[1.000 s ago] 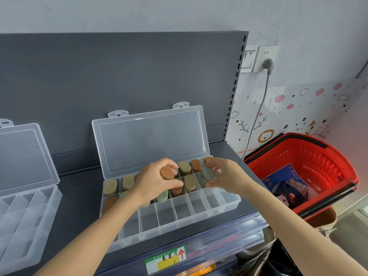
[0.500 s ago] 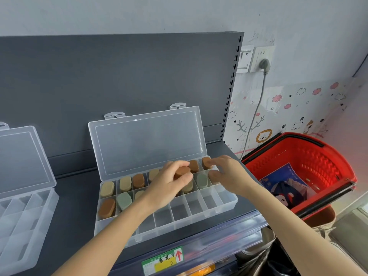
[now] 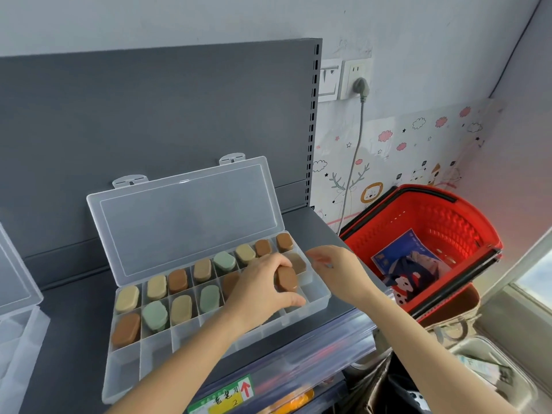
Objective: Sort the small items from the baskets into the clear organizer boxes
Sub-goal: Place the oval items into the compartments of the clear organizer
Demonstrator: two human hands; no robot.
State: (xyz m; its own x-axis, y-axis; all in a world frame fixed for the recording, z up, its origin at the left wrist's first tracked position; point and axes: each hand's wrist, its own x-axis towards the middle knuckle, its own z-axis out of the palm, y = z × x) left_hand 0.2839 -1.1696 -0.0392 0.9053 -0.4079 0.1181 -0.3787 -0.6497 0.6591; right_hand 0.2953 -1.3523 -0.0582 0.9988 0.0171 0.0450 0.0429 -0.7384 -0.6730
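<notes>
A clear organizer box [image 3: 319, 297] lies open on the dark shelf, lid leaning back. Its back and middle rows hold several oval pieces in tan, brown and pale green. My left hand [image 3: 263, 294] pinches a brown oval piece [image 3: 286, 278] over the right end of the middle row. My right hand [image 3: 337, 268] hovers just right of the box's right edge, fingers relaxed, holding nothing. A red basket [image 3: 454, 222] stands to the right with a blue packet inside.
A second clear organizer box [image 3: 18, 327] sits open at the far left edge. A grey cable hangs from a wall socket [image 3: 357, 82] behind the basket. Below the shelf edge runs a label strip with a red arrow [image 3: 245, 389].
My left hand carried the brown piece rightward to the right end of the box. My right hand set its grey-green piece down, then drew back to the right with nothing in it.
</notes>
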